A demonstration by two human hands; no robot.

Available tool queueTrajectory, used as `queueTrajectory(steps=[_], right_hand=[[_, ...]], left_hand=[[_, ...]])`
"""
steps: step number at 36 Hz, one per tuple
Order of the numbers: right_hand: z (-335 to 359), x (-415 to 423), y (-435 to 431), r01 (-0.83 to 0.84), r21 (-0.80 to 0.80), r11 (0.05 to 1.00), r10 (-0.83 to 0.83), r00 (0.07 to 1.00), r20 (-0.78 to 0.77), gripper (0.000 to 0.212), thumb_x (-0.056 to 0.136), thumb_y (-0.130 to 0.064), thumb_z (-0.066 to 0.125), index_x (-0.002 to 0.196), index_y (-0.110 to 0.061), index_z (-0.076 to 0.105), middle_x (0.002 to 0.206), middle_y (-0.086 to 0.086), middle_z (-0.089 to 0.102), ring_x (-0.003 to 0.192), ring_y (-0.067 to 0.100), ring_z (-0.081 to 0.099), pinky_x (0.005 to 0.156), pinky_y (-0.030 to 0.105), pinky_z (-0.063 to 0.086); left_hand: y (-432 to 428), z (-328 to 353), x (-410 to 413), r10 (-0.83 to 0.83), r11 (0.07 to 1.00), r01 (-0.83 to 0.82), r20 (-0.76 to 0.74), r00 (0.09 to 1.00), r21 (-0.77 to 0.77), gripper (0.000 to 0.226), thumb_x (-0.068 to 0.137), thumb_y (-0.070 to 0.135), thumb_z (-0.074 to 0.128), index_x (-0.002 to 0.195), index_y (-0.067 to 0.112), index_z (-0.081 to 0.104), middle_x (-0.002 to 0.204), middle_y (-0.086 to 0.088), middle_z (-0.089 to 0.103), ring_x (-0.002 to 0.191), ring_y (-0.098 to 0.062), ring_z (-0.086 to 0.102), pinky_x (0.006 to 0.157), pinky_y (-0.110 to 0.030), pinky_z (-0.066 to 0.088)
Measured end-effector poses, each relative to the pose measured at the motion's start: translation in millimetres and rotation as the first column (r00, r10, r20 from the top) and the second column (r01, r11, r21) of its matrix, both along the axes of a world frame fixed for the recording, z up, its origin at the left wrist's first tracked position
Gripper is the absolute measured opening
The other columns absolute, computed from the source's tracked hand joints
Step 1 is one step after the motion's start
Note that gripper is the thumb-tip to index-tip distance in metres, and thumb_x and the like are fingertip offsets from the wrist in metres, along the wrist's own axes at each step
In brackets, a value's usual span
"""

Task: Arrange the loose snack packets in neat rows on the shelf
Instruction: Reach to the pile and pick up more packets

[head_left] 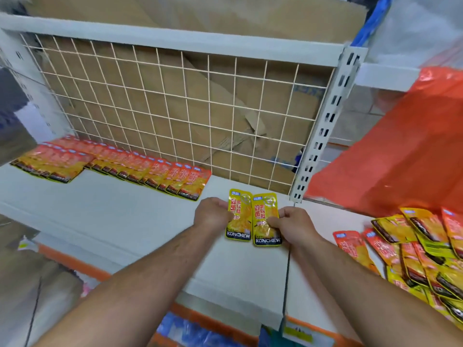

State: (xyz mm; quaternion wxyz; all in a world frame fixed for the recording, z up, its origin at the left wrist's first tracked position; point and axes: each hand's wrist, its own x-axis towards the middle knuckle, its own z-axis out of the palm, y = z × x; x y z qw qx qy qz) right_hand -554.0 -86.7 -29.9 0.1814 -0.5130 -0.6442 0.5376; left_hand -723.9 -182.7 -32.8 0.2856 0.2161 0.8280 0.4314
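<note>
Two yellow snack packets lie side by side on the white shelf (112,211), near its right end. My left hand (213,213) pinches the left yellow packet (240,221) at its left edge. My right hand (292,225) pinches the right yellow packet (265,221) at its lower right side. Along the back of the shelf runs an overlapping row of orange packets (140,169), with a shorter second row (47,164) in front at the far left. A loose heap of orange and yellow packets (421,249) lies on the neighbouring shelf to the right.
A white wire grid (175,116) backs the shelf, with cardboard behind it. A slotted white upright (323,131) divides the two shelves. An orange plastic bag (406,151) hangs over the heap at the right. Blue packs (190,331) show on the shelf below.
</note>
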Motion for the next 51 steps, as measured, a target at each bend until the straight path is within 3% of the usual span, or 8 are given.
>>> queueTrajectory(steps=[15,18,21,25,33,39,46,51], right_hand=[[-2,-39,11,0.157,0.001,0.988,-0.157,0.986,0.049,0.016,0.081,-0.007,0.075,0.077,-0.009,0.059,0.07,0.013,0.067,0.056,0.021,0.059,0.06,0.03,0.045],[0,-46,8,0.195,0.017,0.981,-0.196,0.979,0.053,0.024,0.081,-0.006,0.075,0.068,-0.011,0.055,0.068,0.013,0.066,0.054,0.021,0.059,0.06,0.03,0.045],[1,-49,6,0.235,0.02,0.972,-0.236,0.97,0.06,0.037,0.082,-0.006,0.074,0.059,-0.017,0.047,0.062,0.007,0.061,0.051,0.02,0.055,0.06,0.029,0.042],[3,-52,3,0.26,0.002,0.966,-0.26,0.964,0.051,0.033,0.082,-0.006,0.075,0.064,-0.016,0.049,0.066,0.01,0.062,0.053,0.021,0.057,0.063,0.031,0.044],[7,-65,0,0.265,-0.042,0.963,-0.263,0.963,0.05,0.033,0.081,-0.005,0.076,0.063,-0.016,0.05,0.072,0.011,0.064,0.065,0.022,0.057,0.067,0.033,0.046],[11,-83,5,0.237,-0.061,0.969,-0.236,0.971,0.022,0.026,0.082,-0.004,0.075,0.066,-0.015,0.058,0.077,0.011,0.071,0.068,0.025,0.065,0.072,0.039,0.055],[9,-88,6,0.203,-0.054,0.978,-0.198,0.977,0.083,0.027,0.082,-0.003,0.074,0.067,-0.014,0.055,0.072,0.008,0.069,0.057,0.019,0.061,0.053,0.022,0.045],[5,-87,5,0.173,-0.075,0.982,-0.165,0.981,0.102,0.017,0.081,-0.003,0.075,0.082,-0.009,0.059,0.088,0.021,0.072,0.068,0.026,0.065,0.068,0.04,0.056]], left_hand=[[49,-6,-61,-0.341,0.934,0.265,-0.373,0.863,-0.239,0.022,0.078,0.012,0.066,0.099,0.007,0.068,0.104,-0.008,0.069,0.102,-0.026,0.063,0.08,-0.03,0.052],[52,-3,-66,-0.402,0.911,0.321,-0.389,0.829,-0.259,0.003,0.077,0.012,0.064,0.079,0.011,0.062,0.094,-0.01,0.067,0.091,-0.027,0.063,0.065,-0.028,0.045],[54,-3,-71,-0.434,0.897,0.339,-0.424,0.795,-0.283,0.029,0.076,0.011,0.06,0.057,0.015,0.039,0.082,-0.013,0.063,0.069,-0.024,0.05,0.053,-0.03,0.031],[55,1,-74,-0.491,0.869,0.395,-0.423,0.762,-0.297,0.03,0.075,0.008,0.058,0.054,0.015,0.038,0.069,-0.009,0.057,0.064,-0.023,0.047,0.043,-0.027,0.025],[49,2,-82,-0.53,0.848,0.454,-0.415,0.739,-0.275,0.021,0.081,0.021,0.062,0.067,0.015,0.047,0.074,-0.001,0.054,0.087,-0.027,0.061,0.063,-0.028,0.04],[39,-4,-84,-0.653,0.754,0.568,-0.472,0.593,-0.329,0.043,0.08,0.034,0.069,0.118,0.016,0.063,0.112,-0.009,0.058,0.103,-0.026,0.06,0.084,-0.033,0.05],[31,-2,-83,-0.721,0.689,0.598,-0.47,0.509,-0.409,0.041,0.078,0.03,0.068,0.119,0.022,0.064,0.113,-0.005,0.054,0.103,-0.024,0.058,0.088,-0.033,0.05],[28,-2,-81,-0.711,0.7,0.58,-0.476,0.517,-0.415,0.04,0.078,0.026,0.067,0.118,0.022,0.065,0.112,-0.005,0.055,0.102,-0.024,0.059,0.087,-0.033,0.051]])
